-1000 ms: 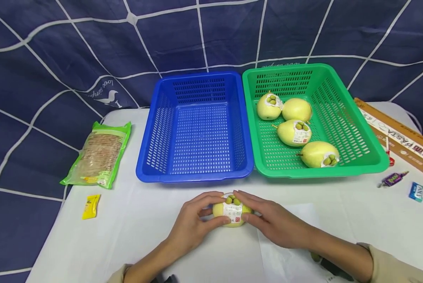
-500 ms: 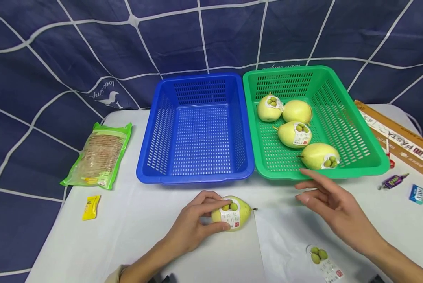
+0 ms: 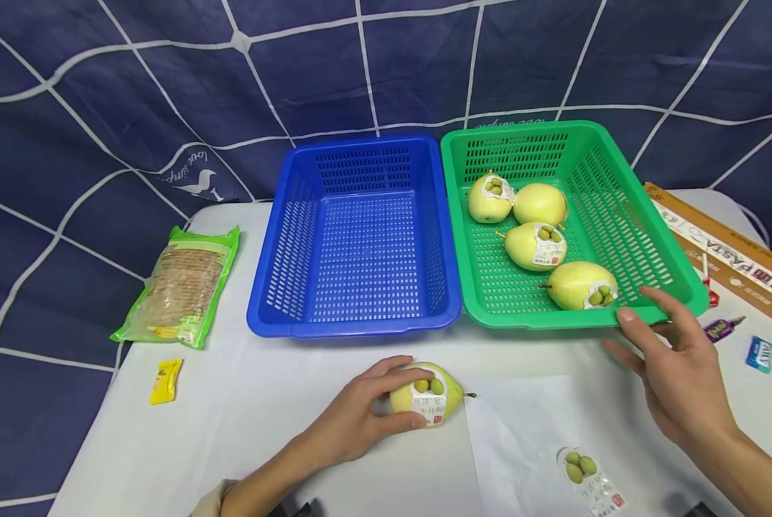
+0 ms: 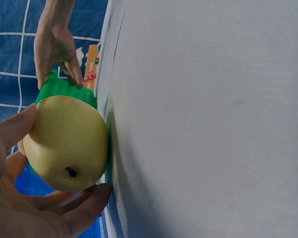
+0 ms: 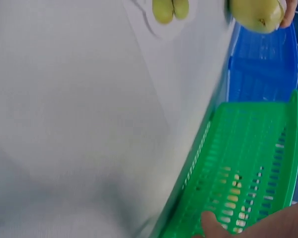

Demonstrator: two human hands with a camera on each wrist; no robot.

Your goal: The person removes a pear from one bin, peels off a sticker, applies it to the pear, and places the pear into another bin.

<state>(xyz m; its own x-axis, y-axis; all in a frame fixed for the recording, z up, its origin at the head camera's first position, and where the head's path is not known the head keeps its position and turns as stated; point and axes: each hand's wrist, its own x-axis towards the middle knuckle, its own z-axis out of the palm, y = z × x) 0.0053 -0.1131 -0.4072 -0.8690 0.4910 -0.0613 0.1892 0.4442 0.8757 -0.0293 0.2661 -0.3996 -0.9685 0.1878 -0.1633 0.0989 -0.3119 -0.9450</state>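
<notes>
My left hand (image 3: 375, 413) grips a yellow pear (image 3: 427, 395) with a label, lying on the white table (image 3: 263, 431) in front of the blue basket (image 3: 360, 237). The left wrist view shows that pear (image 4: 67, 144) from below, between thumb and fingers. My right hand (image 3: 657, 323) is at the front right corner of the green basket (image 3: 650, 237), fingers fairly straight, its thumb touching the rim (image 5: 211, 225). Several labelled pears (image 3: 534, 244) lie in the green basket. The blue basket holds nothing.
A white paper sheet (image 3: 521, 431) with a pear sticker (image 3: 586, 477) lies near the table's front edge. A cracker packet (image 3: 182, 283) and yellow sachet (image 3: 164, 380) lie left. A pasta box (image 3: 735, 258) and small candies (image 3: 722, 328) lie right.
My right hand has let go of the pear and moved right and forward to the green basket's rim, uncovering the sticker on the paper. The left hand still holds the pear.
</notes>
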